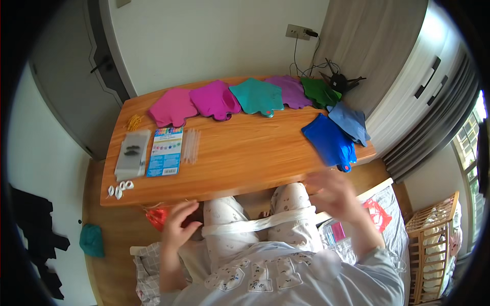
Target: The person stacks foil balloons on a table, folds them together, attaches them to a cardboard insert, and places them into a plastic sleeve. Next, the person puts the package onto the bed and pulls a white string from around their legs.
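Blue foil balloon (pixel 329 138) lies at the right end of the wooden table (pixel 240 153), just beyond the right hand (pixel 334 193); blur hides that hand's grip, so I cannot tell it. Left hand (pixel 178 223) hovers, spread, beside the left knee (pixel 219 206).

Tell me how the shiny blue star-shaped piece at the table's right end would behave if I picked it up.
The blue star-shaped piece is probably light, since it lies flat and looks thin on the table. Its wrinkles suggest it may flop, and its sheen hints it could be slippery.
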A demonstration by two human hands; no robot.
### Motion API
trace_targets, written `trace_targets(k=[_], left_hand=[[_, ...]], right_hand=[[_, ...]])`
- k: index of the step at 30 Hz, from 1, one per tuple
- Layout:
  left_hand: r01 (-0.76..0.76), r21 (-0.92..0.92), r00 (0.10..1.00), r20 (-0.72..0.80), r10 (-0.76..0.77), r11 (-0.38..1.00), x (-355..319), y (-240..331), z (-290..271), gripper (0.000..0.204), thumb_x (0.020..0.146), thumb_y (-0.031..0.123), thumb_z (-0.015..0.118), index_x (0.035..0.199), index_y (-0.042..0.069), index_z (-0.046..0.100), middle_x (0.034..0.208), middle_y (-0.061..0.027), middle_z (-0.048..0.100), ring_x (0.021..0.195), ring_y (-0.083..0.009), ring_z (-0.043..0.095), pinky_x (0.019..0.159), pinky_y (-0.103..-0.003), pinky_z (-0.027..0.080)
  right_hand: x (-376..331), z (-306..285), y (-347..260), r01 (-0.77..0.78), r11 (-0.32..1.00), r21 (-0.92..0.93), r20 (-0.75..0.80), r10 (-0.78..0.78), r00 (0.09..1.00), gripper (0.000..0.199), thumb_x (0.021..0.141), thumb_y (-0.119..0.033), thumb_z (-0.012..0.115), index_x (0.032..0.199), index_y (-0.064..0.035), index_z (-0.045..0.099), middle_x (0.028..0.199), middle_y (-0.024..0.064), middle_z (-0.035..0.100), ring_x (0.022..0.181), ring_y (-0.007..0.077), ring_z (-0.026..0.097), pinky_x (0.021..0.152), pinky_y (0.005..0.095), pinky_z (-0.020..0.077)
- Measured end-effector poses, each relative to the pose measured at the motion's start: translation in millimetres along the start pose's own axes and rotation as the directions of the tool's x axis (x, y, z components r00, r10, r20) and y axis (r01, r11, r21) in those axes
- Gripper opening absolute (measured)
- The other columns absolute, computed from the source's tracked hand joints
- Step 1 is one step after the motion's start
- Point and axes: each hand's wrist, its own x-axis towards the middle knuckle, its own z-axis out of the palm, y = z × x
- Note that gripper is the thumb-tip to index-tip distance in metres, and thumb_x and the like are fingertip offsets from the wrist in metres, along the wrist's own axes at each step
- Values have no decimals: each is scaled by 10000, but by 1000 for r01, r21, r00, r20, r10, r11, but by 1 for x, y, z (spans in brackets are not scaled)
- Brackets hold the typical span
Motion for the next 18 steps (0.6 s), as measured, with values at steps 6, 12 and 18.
trace_targets(k=[6, 12, 18], left_hand=[[-625, -326, 740, -537, 405, 709, 120, 110, -43, 71, 877, 102, 638, 811, 80, 651, 864, -56, 596, 821, -204, 592, 707, -338, 461], [-359, -755, 848, -18, 529, 549, 164, 155, -61, 121, 813, 304, 807, 846, 214, 734, 917, 89, 611, 989, -94, 508, 858, -309, 400], [-456, -818, 796, -199, 572, 350, 159, 163, -26, 155, 890, 274, 701, 985, 152, 707, 1060, 12, 617, 1079, -180, 530, 958, -336, 388]], right_hand=[[51, -99, -81, 779, 625, 55, -697, -535, 478, 180, 901, -407, 626, 877, -249, 709, 837, -15, 547, 876, 186, 458, 748, 323, 339], [103, -89, -83, 843, 514, 156, -702, -543, 461, 175, 920, -389, 612, 961, -236, 686, 938, -12, 550, 958, 182, 463, 817, 321, 342], [148, -52, -92, 872, 448, 197, -712, -546, 441, 200, 943, -367, 594, 1061, -220, 658, 1058, -7, 553, 1055, 176, 469, 900, 320, 346]])
